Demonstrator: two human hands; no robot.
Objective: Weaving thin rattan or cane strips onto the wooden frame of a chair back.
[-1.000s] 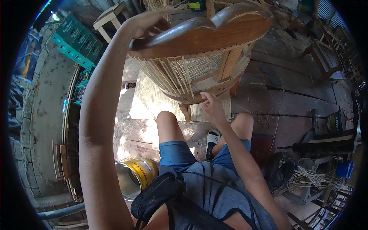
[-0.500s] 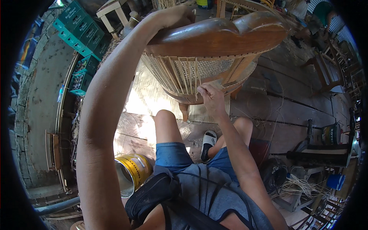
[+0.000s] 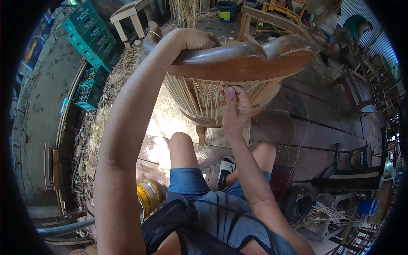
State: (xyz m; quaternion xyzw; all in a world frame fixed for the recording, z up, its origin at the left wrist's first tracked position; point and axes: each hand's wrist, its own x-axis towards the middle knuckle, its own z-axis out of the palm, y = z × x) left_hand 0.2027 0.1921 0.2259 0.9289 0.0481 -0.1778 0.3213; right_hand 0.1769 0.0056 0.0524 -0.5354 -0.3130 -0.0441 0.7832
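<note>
A wooden chair back with a carved, curved top rail (image 3: 229, 63) stands before me. Pale cane strands (image 3: 199, 95) run up and down below the rail, with woven cane mesh (image 3: 240, 88) behind them. My left hand (image 3: 199, 39) reaches over the rail, its fingers curled at the far side; a thin light strand shows by its fingertips, and what it grips is hidden. My right hand (image 3: 237, 108) is closed in front of the strands, pinching a cane strand (image 3: 224, 83) between thumb and fingers just under the row of holes along the rail.
Stacked green crates (image 3: 91, 36) stand at the far left. A yellow can (image 3: 148, 195) sits beside my left leg. To the right are a bundle of loose cane (image 3: 333, 213), a blue container (image 3: 367, 207) and wooden chair frames (image 3: 355, 91). A person (image 3: 355, 32) bends over at the far right.
My right hand has risen from the lower part of the strands to just under the rail. The chair back appears lower in view, and my left hand stays over the rail.
</note>
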